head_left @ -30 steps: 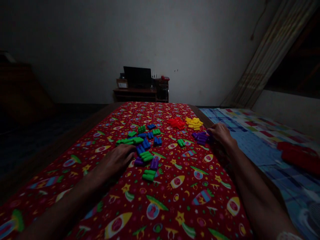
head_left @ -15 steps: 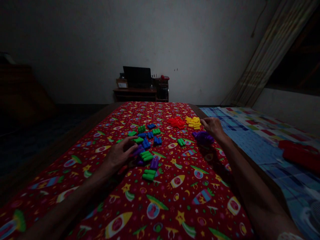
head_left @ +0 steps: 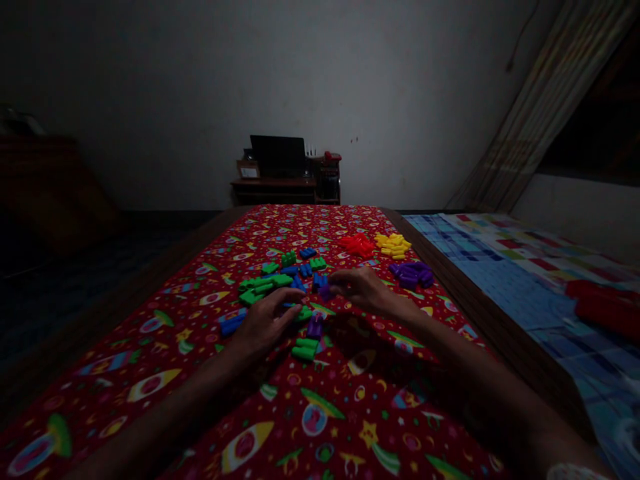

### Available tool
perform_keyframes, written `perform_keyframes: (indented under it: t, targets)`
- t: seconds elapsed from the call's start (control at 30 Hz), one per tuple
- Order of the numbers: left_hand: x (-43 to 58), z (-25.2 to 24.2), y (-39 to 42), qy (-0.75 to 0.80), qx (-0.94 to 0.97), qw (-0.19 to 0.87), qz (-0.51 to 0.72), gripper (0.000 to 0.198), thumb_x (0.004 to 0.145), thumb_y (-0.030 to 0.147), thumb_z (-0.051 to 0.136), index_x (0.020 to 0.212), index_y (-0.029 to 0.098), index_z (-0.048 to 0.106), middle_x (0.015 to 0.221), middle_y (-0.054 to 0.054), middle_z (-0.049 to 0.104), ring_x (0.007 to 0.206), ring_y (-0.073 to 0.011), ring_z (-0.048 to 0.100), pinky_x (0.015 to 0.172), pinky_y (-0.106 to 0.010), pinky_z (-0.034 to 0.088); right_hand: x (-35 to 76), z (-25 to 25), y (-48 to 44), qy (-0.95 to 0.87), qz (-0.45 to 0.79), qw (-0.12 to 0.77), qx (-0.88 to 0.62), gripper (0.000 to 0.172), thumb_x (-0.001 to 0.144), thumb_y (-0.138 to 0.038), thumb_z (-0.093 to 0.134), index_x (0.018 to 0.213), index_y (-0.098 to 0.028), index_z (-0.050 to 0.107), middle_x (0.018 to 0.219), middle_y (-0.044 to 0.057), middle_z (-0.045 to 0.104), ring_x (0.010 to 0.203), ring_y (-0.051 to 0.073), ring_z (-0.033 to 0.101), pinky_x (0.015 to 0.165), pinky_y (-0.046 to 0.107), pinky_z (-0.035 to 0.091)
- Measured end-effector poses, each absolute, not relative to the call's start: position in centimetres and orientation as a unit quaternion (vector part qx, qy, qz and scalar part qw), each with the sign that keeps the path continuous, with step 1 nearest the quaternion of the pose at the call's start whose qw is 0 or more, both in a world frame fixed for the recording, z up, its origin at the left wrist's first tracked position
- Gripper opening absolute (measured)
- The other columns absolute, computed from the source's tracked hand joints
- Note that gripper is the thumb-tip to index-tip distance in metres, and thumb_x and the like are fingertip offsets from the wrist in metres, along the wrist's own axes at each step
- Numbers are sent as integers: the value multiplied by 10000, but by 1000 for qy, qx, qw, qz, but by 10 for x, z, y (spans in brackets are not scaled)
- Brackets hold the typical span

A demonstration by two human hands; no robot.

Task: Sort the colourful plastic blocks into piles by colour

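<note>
My right hand (head_left: 365, 290) is over the middle of the cloth, its fingertips pinched on a purple building block (head_left: 326, 293) that looks blurred. My left hand (head_left: 267, 320) rests low over the mixed blocks, thumb and fingers apart, next to a green block (head_left: 303, 313) that it partly hides. Left of that hand lies a blue block (head_left: 232, 325). Beyond it are several green blocks (head_left: 265, 285) and blue blocks (head_left: 306, 270). Nearer me, a purple block (head_left: 315, 327) lies just behind a green block (head_left: 305, 349).
Sorted by colour on the right are a red pile (head_left: 357, 245), a yellow pile (head_left: 393, 245) and a purple pile (head_left: 412, 275). The red patterned cloth (head_left: 345, 413) covers a long table with a dark edge (head_left: 520, 340). A desk with a monitor (head_left: 278, 155) stands at the far wall.
My right hand has moved left from the purple pile to the mixed blocks and pinches a purple block. My left hand has shifted right and nearer, uncovering green blocks and a blue one.
</note>
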State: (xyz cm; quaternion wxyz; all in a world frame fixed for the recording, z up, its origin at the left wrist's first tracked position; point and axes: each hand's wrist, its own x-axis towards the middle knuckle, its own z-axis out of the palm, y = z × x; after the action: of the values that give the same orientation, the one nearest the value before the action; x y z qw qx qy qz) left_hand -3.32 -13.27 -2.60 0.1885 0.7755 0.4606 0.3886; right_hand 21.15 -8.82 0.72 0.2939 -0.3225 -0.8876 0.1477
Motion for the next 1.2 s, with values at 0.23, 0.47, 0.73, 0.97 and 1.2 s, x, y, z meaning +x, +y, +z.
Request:
perform_keyframes:
  t: [0.23, 0.47, 0.73, 0.97, 1.2]
  targets:
    - [-46, -35, -124, 402, 856, 105, 306, 292, 931, 348, 471, 1126, 214, 642, 1136, -79, 671, 1059, -218, 629, 933, -358, 511, 330, 41, -40, -749, 27, 241, -616, 242, 835, -301, 569, 844, -146, 754, 807, 83, 739, 715, 177, 631, 597, 233, 389]
    - [-46, -45, -127, 351, 908, 76, 214, 340, 963, 276, 439, 1270, 245, 582, 1318, -91, 594, 1213, -230, 539, 1030, -388, 443, 371, 25, -33, -688, 51, 122, -714, 200, 793, -268, 594, 799, -146, 751, 742, 58, 722, 639, 151, 610, 524, 214, 355]
    - [-48, -29, -131, 437, 844, 139, 278, 316, 931, 365, 473, 1136, 227, 668, 1095, -73, 694, 993, -224, 646, 874, -339, 513, 356, 31, -35, -689, -36, 175, -703, 275, 868, -285, 515, 924, -150, 747, 904, 113, 733, 807, 201, 643, 619, 243, 385]
    - [-46, -24, -125, 544, 742, 175, 351, 314, 784, 450, 603, 945, 199, 704, 854, -30, 739, 776, -213, 681, 698, -298, 530, 279, 33, -60, -840, -4, 210, -500, 305, 911, -263, 451, 786, -141, 701, 720, 68, 675, 619, 139, 542, 596, 246, 355]
    - [-57, -11, -120, 582, 737, 122, 321, 328, 809, 407, 534, 1026, 214, 686, 903, -39, 742, 795, -218, 682, 732, -305, 521, 192, -10, -109, -968, 60, 142, -196, 312, 904, -258, 552, 1203, -186, 605, 1175, 128, 621, 1046, 215, 564, 866, 337, 453]
